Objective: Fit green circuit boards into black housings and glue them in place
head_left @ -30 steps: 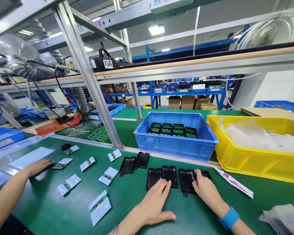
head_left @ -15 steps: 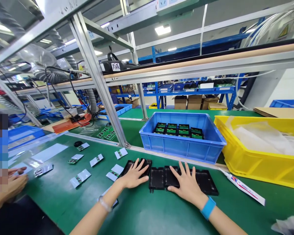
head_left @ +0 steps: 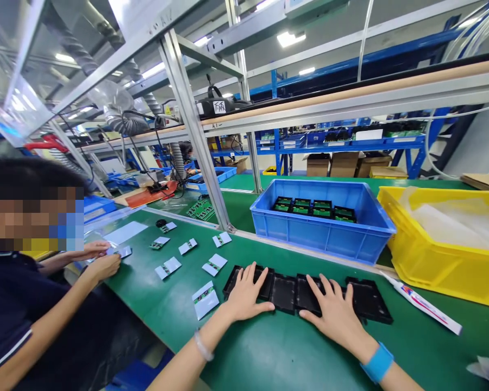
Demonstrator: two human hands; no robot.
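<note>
A row of shallow black plastic housings (head_left: 283, 293) lies on the green bench top, open side up and edge against edge. My left hand (head_left: 248, 296) rests with fingers spread over the housings at the row's left end. My right hand (head_left: 334, 312), fingers likewise fanned out, covers part of the housings toward the right, beside the rightmost housing (head_left: 370, 301). Neither hand grips anything; the palms hide parts of the row. To the left of my left hand is a small circuit board with pale covering (head_left: 206, 307), and several similar ones are scattered beyond it.
Behind the row stands a blue bin (head_left: 318, 231) containing black housings with green boards. A yellow bin (head_left: 444, 274) holds white wrapping. In front of it lies a white tube (head_left: 427, 309). At left, a co-worker's hands (head_left: 106, 266) handle a board. A metal post (head_left: 199, 136) rises behind the bench.
The view has turned left, so the bench contents appear farther right and more of the co-worker shows. Both my hands remain spread on the housings.
</note>
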